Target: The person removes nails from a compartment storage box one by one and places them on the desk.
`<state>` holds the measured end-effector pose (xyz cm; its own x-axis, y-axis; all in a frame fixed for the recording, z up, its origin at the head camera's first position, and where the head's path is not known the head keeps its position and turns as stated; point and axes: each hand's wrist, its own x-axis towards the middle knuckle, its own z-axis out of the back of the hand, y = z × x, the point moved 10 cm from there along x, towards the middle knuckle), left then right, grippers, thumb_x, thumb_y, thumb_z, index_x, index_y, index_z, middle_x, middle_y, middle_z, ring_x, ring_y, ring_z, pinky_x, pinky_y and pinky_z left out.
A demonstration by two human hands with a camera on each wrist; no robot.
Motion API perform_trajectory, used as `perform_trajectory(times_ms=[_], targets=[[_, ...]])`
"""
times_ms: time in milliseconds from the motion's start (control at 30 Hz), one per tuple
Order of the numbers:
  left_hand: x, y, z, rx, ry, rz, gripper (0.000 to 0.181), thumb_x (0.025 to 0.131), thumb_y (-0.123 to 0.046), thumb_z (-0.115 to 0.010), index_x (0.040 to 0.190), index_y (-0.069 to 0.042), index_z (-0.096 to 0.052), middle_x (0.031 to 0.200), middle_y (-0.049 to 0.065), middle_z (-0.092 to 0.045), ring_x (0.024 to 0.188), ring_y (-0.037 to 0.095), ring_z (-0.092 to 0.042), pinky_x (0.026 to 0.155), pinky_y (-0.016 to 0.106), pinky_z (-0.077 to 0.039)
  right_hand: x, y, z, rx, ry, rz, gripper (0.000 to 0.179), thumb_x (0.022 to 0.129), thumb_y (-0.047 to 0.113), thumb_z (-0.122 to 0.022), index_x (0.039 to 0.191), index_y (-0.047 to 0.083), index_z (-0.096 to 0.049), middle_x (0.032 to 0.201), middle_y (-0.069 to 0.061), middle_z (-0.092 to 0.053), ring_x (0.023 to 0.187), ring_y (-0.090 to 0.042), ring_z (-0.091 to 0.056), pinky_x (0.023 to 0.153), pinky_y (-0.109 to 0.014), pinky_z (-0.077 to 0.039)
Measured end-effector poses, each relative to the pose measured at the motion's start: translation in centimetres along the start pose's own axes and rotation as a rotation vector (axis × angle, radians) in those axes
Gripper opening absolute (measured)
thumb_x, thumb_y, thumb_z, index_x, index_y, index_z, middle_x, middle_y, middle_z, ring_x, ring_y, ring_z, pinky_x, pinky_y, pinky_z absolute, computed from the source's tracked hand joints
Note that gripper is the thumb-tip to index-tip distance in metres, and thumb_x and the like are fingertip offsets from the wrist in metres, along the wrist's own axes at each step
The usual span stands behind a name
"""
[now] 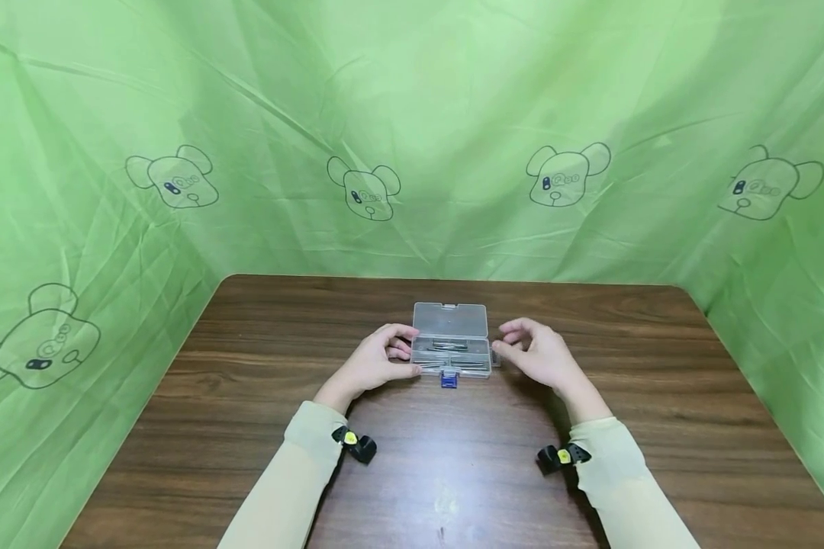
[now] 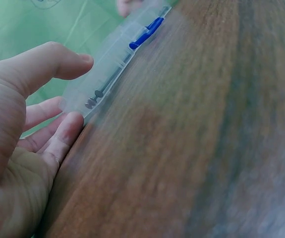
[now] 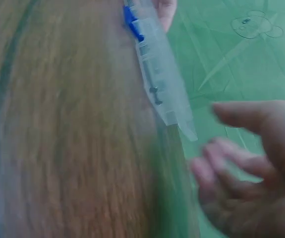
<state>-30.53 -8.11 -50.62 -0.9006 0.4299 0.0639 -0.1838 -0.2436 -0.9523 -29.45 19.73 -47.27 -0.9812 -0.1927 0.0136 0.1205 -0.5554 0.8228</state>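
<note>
A clear plastic compartment box stands on the table with its lid tipped back at the far side. Its blue latch hangs down in front. Thin metal nails lie in the compartments; the left wrist view shows dark nail heads through the wall. My left hand holds the box's left end, thumb near the front corner and fingers toward the back. Just off the right end is my right hand, its fingers loosely bent around nothing; the right wrist view shows it blurred and apart from the box.
Dark wood-grain covers the table, whose far edge meets a green cloth backdrop with bear-head drawings. More green cloth rises on both sides. Black wrist cameras are strapped at both cuffs.
</note>
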Motion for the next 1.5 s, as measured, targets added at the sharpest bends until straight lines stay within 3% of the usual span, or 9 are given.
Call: perform_trajectory(times_ms=[67,133,267,367,533,767,1000,1233,1500], targets=[[0.0,0.0,0.0,0.002,-0.001,0.001,0.066,0.082,-0.006,-0.096,0.141,-0.001,-0.065,0.129,0.02,-0.066,0.108,0.031,-0.069,0.1,0.038,-0.061,0.2,1.2,1.0,-0.075,-0.086,0.085,0.035,0.098,0.025,-0.084,0.124,0.003,-0.074,0.105,-0.007,-0.077,0.09,-0.019,-0.072,0.076,-0.031,-0.057],[0.0,0.0,0.1,0.006,-0.001,0.003,0.066,0.083,-0.007,-0.096,0.141,-0.001,-0.065,0.129,0.02,-0.066,0.108,0.031,-0.07,0.1,0.038,-0.061,0.5,2.5,1.2,-0.102,-0.112,0.178,0.032,0.096,0.021,-0.086,0.121,0.004,-0.075,0.104,-0.007,-0.077,0.093,-0.022,-0.073,0.08,-0.035,-0.059],[-0.2,-0.2,-0.1,0.001,0.008,0.003,0.066,0.083,-0.006,-0.095,0.141,0.0,-0.064,0.13,0.021,-0.065,0.109,0.032,-0.069,0.101,0.04,-0.06,1.2,4.6,0.2,-0.147,-0.064,0.302,0.031,0.092,0.013,-0.089,0.12,0.006,-0.076,0.108,-0.006,-0.076,0.101,-0.027,-0.073,0.091,-0.047,-0.061],[-0.2,-0.3,-0.1,-0.008,0.008,0.0,0.066,0.083,-0.004,-0.094,0.141,0.002,-0.064,0.131,0.022,-0.064,0.11,0.033,-0.069,0.102,0.041,-0.06,2.0,5.7,-1.0,-0.182,0.009,0.341,0.032,0.092,0.012,-0.089,0.121,0.009,-0.077,0.114,-0.005,-0.075,0.106,-0.028,-0.071,0.096,-0.051,-0.06],[-0.1,-0.3,-0.1,-0.018,0.01,0.001,0.066,0.083,-0.003,-0.095,0.141,0.002,-0.063,0.129,0.021,-0.065,0.108,0.031,-0.07,0.101,0.038,-0.061,3.2,6.2,-2.6,-0.193,0.084,0.333,0.029,0.094,0.015,-0.088,0.12,0.01,-0.078,0.118,-0.003,-0.075,0.108,-0.026,-0.07,0.095,-0.05,-0.058],[0.0,-0.3,-0.5,-0.005,0.027,0.004,0.067,0.083,-0.005,-0.095,0.142,0.001,-0.063,0.126,0.02,-0.066,0.105,0.026,-0.07,0.098,0.033,-0.061,3.7,5.1,-3.5,-0.16,0.064,0.313,0.018,0.093,0.014,-0.089,0.111,0.015,-0.083,0.113,0.001,-0.078,0.102,-0.022,-0.072,0.091,-0.045,-0.059],[0.1,-0.3,-0.1,-0.002,0.012,-0.014,0.065,0.083,-0.004,-0.095,0.14,0.002,-0.064,0.127,0.022,-0.066,0.105,0.032,-0.07,0.097,0.035,-0.061,3.7,5.1,-4.4,-0.16,0.09,0.349,0.012,0.091,0.01,-0.09,0.102,0.015,-0.087,0.105,0.002,-0.077,0.099,-0.021,-0.071,0.086,-0.041,-0.058],[0.3,0.0,-0.2,0.017,0.017,-0.024,0.066,0.083,-0.006,-0.095,0.141,0.0,-0.064,0.129,0.019,-0.066,0.104,0.025,-0.069,0.096,0.031,-0.061,3.9,4.7,-4.7,-0.222,0.086,0.36,0.008,0.091,0.012,-0.09,0.098,0.014,-0.089,0.109,-0.001,-0.074,0.104,-0.026,-0.071,0.094,-0.047,-0.059],[0.2,-0.1,-0.1,0.046,0.011,-0.007,0.066,0.084,-0.008,-0.096,0.142,-0.004,-0.065,0.128,0.015,-0.066,0.104,0.022,-0.069,0.096,0.028,-0.06,4.0,4.2,-4.6,-0.214,0.079,0.332,0.008,0.089,0.011,-0.092,0.096,0.013,-0.09,0.114,-0.005,-0.074,0.109,-0.029,-0.07,0.099,-0.049,-0.057]])
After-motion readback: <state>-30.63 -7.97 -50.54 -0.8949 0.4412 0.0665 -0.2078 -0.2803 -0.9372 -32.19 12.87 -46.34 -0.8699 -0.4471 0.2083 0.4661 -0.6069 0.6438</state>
